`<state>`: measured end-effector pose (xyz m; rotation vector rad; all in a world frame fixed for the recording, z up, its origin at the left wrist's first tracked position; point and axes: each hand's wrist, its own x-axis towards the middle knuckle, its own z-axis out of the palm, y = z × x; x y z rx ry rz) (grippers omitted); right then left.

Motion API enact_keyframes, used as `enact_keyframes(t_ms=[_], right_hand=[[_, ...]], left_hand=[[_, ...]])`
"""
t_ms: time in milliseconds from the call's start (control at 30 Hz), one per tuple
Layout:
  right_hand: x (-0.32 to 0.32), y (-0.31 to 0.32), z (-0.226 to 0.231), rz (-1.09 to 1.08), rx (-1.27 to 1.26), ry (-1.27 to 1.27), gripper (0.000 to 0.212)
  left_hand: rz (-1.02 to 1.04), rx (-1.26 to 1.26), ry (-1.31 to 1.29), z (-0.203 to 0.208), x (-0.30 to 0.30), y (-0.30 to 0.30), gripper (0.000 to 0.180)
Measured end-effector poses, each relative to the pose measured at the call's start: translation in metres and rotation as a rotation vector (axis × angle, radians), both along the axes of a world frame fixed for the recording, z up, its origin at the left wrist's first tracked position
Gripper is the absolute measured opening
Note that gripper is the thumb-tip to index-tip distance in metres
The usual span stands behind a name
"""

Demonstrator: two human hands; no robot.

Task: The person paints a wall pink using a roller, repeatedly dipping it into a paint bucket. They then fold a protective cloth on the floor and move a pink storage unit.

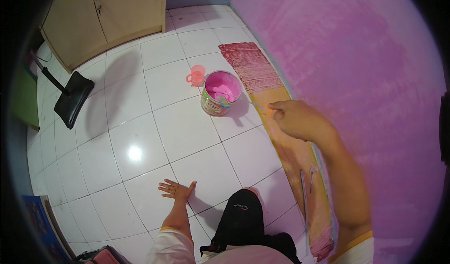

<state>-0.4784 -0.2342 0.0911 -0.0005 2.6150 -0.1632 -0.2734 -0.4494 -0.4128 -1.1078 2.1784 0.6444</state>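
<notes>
My right hand (300,121) is closed beside the pink wall, its thumb and forefinger pinched at the end of a thin, pale handle (255,103). That handle runs back to the paint bucket (214,107); whether it is the bucket's wire bail or a separate stick, I cannot tell. Bright pink paint (222,94) lies inside the bucket. My left hand (176,189) rests open with fingers spread, on or just over the white floor tiles, and holds nothing. Against the bucket's far left side stands a translucent pink plastic cup (197,75) with a handle.
A paint-smeared yellowish strip (276,123) lies along the foot of the pink wall (356,76), with a thin rod (303,193) on it. At the far left are a wooden cabinet (112,11) and a black flat-headed stand (75,97). My knee (241,217) is at the bottom.
</notes>
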Motion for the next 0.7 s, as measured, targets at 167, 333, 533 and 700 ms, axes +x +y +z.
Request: enact_keyframes(t_ms=[167,333,533,700], right_hand=[[0.010,0.005,0.001,0.135,0.072,0.212,0.045],[0.018,0.007,0.023,0.181,0.114,0.210,0.043],[0.019,-0.008,-0.017,0.117,0.064,0.224,0.042],[0.039,0.012,-0.013,0.010,0.000,0.241,0.042]], left_hand=[[0.002,0.004,0.029,0.001,0.003,0.001,0.163],[0.002,-0.006,0.027,0.000,0.002,0.001,0.163],[-0.019,0.007,-0.038,-0.006,0.001,-0.001,0.165],[0.002,-0.012,0.012,-0.010,0.004,-0.001,0.166]])
